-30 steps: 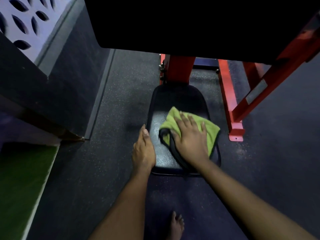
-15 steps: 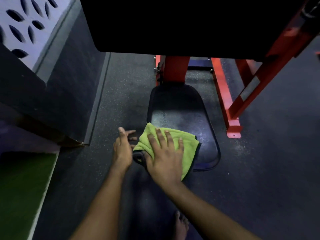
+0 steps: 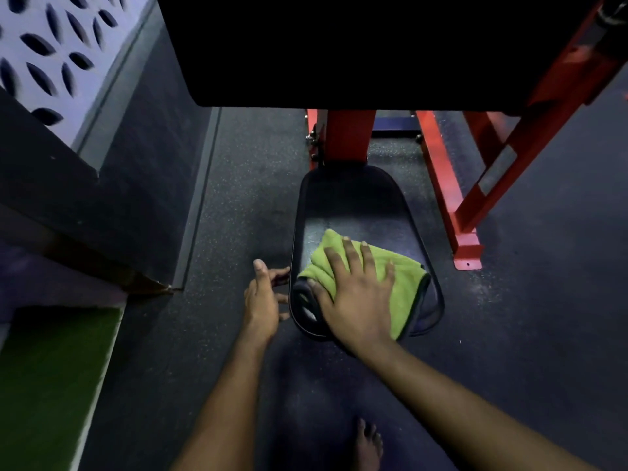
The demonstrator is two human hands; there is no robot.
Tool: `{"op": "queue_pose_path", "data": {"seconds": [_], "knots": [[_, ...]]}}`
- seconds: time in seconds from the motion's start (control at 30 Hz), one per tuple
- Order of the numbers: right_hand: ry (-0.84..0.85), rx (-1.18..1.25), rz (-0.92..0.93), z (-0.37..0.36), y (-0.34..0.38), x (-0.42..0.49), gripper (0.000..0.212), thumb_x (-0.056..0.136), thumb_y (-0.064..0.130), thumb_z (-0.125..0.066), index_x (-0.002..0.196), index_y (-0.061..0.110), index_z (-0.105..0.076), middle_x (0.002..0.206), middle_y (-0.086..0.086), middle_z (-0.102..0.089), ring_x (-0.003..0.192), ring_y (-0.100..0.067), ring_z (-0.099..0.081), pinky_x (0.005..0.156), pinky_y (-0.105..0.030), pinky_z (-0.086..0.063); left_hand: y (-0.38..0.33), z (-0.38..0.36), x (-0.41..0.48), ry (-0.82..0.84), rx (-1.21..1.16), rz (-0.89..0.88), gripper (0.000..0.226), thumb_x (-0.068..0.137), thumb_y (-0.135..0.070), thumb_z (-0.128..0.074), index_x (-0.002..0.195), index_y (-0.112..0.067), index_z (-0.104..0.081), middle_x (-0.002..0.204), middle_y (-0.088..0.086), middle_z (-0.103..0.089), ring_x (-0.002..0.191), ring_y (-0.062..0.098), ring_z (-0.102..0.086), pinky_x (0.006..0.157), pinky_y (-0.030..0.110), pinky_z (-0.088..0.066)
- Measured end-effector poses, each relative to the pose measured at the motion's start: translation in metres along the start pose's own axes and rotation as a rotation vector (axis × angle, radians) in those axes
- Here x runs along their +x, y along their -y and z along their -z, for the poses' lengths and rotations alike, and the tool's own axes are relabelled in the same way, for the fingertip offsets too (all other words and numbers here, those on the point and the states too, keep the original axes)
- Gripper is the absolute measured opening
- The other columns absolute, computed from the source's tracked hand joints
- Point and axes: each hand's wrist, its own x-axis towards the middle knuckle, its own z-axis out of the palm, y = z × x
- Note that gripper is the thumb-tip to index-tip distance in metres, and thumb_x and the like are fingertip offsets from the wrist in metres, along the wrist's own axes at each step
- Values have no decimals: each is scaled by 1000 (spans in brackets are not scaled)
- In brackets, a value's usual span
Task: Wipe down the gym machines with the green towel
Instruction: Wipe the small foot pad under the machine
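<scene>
No bin, box or tray anywhere in view; nothing held inside anything.

Crumpled lime-green microfibre towel (image 3: 404,277) with a dark sewn edge, lying on the near half of the black padded, rounded seat (image 3: 350,205) of the gym machine. Bunched and folded at its left side, flatter toward the right, its right corner reaching the seat's right rim. A dark rolled part of the cloth showing below the thumb, near the seat's left front edge.

Right hand (image 3: 356,297) flat on top of the towel, palm down, fingers spread and extended away from the body, thumb out to the left; pressing the cloth against the pad rather than pinching it.

Left hand (image 3: 263,300) just beside the seat's left edge, over the dark speckled rubber floor (image 3: 238,185), fingers loosely apart and pointing toward the pad, thumb up. Touching the rim or not: cannot tell. Holding nothing.

Red painted steel frame (image 3: 452,198) rising behind and to the right of the seat, with a flat bolted foot plate on the floor. Large black pad (image 3: 339,49) overhead. Strip of green turf (image 3: 44,385) at lower left. Bare foot (image 3: 367,447) at the bottom edge.

No brand, label or legible writing visible.
</scene>
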Motion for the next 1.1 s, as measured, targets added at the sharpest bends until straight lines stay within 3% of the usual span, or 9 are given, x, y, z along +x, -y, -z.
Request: {"op": "queue_pose_path", "data": {"seconds": [0.1, 0.3, 0.5, 0.57, 0.67, 0.77, 0.83, 1.0, 1.1], "knots": [[47, -26, 52, 2, -17, 55, 67, 96, 74, -25, 152, 38, -36, 167, 1, -28, 154, -28, -21, 113, -67, -23, 3, -4, 4, -29, 12, -26, 71, 90, -70, -12, 99, -27, -69, 102, 1, -69, 68, 15, -60, 49, 29, -48], [49, 14, -126, 2, -24, 177, 61, 98, 68, -36, 151, 37, -40, 166, -1, -29, 153, -29, -22, 115, -69, -19, 7, -8, 5, -79, 56, -33, 71, 86, -74, -16, 98, -30, -70, 91, 6, -66, 73, 17, -58, 51, 34, -53], [84, 85, 177, 3, -14, 94, 56, 100, 65, -35, 149, 39, -44, 163, 11, -34, 153, -16, -23, 118, -64, -14, 1, -9, -1, -99, 97, -28, 68, 102, -59, -16, 110, -20, -71, 103, 7, -66, 75, 18, -60, 55, 38, -57], [109, 121, 197, 8, -19, 60, 58, 100, 67, -31, 150, 40, -43, 164, 13, -31, 155, -15, -19, 120, -64, -11, 1, -9, -5, -83, 105, -17, 79, 93, -74, -15, 112, -23, -71, 115, 8, -66, 86, 24, -64, 66, 50, -60], [77, 121, 176, 12, -30, 12, 60, 98, 70, -29, 147, 40, -45, 163, 12, -34, 154, -15, -21, 119, -67, -15, 3, -11, -11, -91, 185, -45, 103, 71, -97, -8, 118, -31, -71, 129, 10, -65, 113, 32, -62, 96, 60, -51], [21, 108, 92, 12, -38, -31, 59, 97, 70, -35, 146, 40, -46, 163, 11, -34, 155, -17, -20, 118, -68, -15, -9, -23, -29, -94, 321, -88, 80, 98, -67, -10, 143, -18, -54, 147, 12, -52, 137, 33, -45, 116, 45, -32], [-14, 95, -29, 11, -45, -58, 61, 95, 72, -34, 149, 43, -40, 168, 9, -24, 157, -19, -12, 117, -70, -11, -10, -33, -40, -91, 415, -104, 65, 106, -52, -11, 153, -17, -39, 156, 10, -41, 143, 31, -36, 117, 40, -25], [-107, 355, -512, 6, -61, -79, 68, 94, 74, -37, 157, 51, -21, 170, 7, 16, 156, -30, 13, 107, -77, -23, -8, -48, -42, -116, 523, -178, 62, 106, -51, -13, 151, -16, -35, 152, 15, -43, 137, 34, -41, 109, 43, -32], [-184, 608, -737, 12, -71, -45, 68, 96, 70, -39, 158, 47, -23, 171, -3, 10, 155, -41, -2, 114, -63, -29, -15, -53, -30, -105, 573, -216, 63, 106, -53, -12, 153, -17, -32, 152, 16, -42, 137, 35, -41, 109, 44, -32]]}}
